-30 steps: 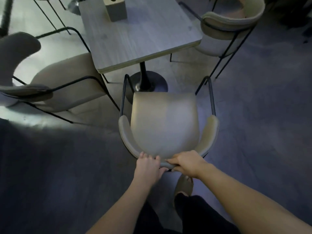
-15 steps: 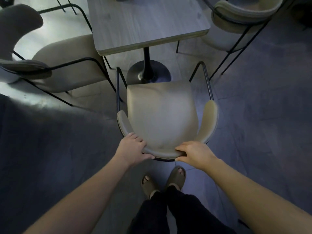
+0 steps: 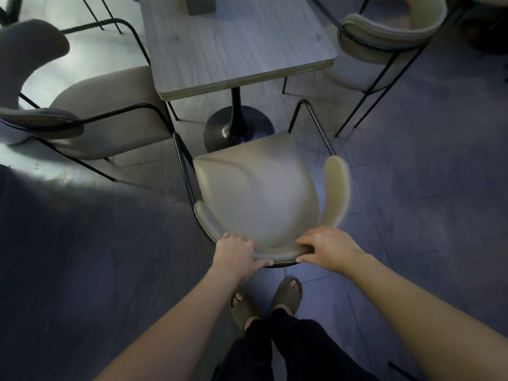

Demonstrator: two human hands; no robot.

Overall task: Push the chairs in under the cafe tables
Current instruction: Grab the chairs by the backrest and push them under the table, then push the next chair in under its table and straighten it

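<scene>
Both hands grip the curved backrest of a beige padded chair with a black metal frame (image 3: 255, 193): the left hand (image 3: 235, 253) closed around its left part, the right hand (image 3: 327, 247) draped over its right part (fingers curled over the top). The seat's front edge lies near the black pedestal base (image 3: 237, 125), just short of the grey wood-grain tabletop (image 3: 233, 42).
</scene>
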